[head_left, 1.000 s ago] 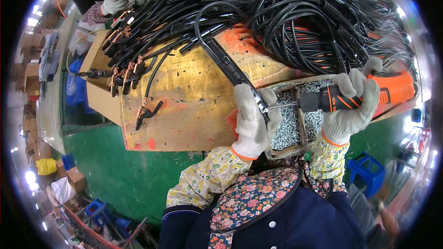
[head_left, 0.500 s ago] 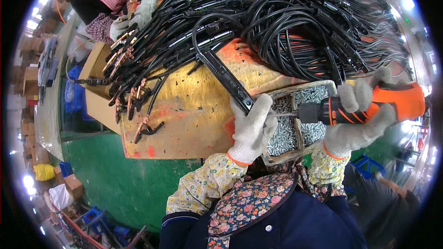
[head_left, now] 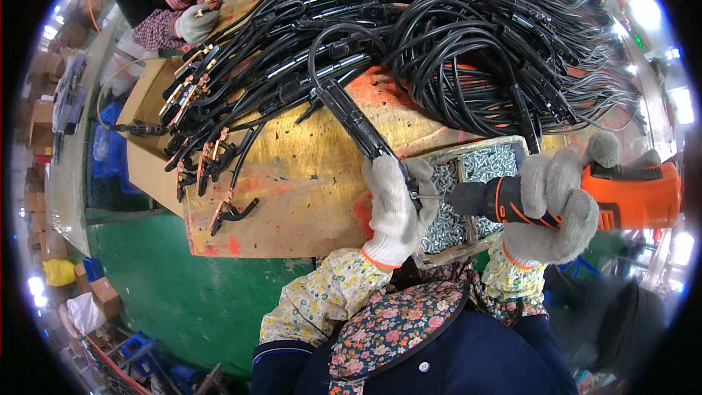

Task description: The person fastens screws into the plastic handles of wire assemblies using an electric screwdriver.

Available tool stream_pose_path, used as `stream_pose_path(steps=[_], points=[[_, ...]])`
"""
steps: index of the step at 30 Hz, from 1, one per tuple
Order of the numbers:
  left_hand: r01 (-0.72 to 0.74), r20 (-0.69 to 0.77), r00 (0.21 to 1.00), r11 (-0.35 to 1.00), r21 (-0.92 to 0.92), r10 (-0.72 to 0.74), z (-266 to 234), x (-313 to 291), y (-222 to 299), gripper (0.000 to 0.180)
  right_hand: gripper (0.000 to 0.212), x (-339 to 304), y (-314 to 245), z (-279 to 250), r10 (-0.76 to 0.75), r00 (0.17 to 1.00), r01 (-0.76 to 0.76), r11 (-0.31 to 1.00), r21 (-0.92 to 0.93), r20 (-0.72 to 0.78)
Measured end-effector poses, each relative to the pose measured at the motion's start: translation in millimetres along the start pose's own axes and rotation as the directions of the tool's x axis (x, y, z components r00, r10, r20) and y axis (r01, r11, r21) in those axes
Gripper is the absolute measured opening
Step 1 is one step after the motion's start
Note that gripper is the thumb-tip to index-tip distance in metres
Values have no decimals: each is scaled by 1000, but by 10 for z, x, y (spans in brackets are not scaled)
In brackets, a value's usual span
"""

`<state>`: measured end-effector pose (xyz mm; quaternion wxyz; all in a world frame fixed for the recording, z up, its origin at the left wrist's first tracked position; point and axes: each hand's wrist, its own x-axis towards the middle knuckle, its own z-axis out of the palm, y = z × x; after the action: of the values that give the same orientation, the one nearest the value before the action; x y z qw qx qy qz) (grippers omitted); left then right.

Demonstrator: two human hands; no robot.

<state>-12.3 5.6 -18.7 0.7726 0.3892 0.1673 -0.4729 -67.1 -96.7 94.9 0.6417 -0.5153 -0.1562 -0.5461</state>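
Note:
My left hand (head_left: 391,208), in a white knitted glove, is closed around the lower end of a long black plastic housing (head_left: 355,121). A black cable (head_left: 314,51) loops out of the housing's far end toward the pile. My right gloved hand (head_left: 559,208) grips an orange and black power screwdriver (head_left: 632,194), held level and pointing left. Its thin bit (head_left: 433,197) reaches the housing's end between my left thumb and fingers. A screw there is too small to make out. Beneath the driver sits a divided tray (head_left: 439,254) of small silver screws (head_left: 490,163).
Black cables (head_left: 453,36) with similar housings cover the table's far side. Copper-coloured clamp ends (head_left: 219,150) lie at the left by an open cardboard box (head_left: 150,164). Bare worn tabletop (head_left: 292,205) shows before me. A co-worker's gloved hands (head_left: 196,23) are at the far left.
The screwdriver has moved down and slightly left, its bit now meeting the housing in my left hand. The co-worker's hands have moved apart and away from the clamp ends.

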Motion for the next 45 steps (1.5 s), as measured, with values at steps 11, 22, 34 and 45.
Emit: stream_pose_path(steps=[11,22,34,45], points=[[-6,85,996,996,-86,13,69,-67,63,45,69,-212,-241,185,173,948,-235,947,-218,-267],[-83,77,994,997,-8,83,111,-94,74,47,62,-223,-163,343,63,954,-222,807,-547,-294],[-168,21,986,984,57,167,99,-58,121,43,60,21,62,-2,182,968,-105,921,-375,175],[-410,-15,904,876,253,427,145,-126,1,50,27,129,-316,-83,110,988,-135,959,-249,-112]])
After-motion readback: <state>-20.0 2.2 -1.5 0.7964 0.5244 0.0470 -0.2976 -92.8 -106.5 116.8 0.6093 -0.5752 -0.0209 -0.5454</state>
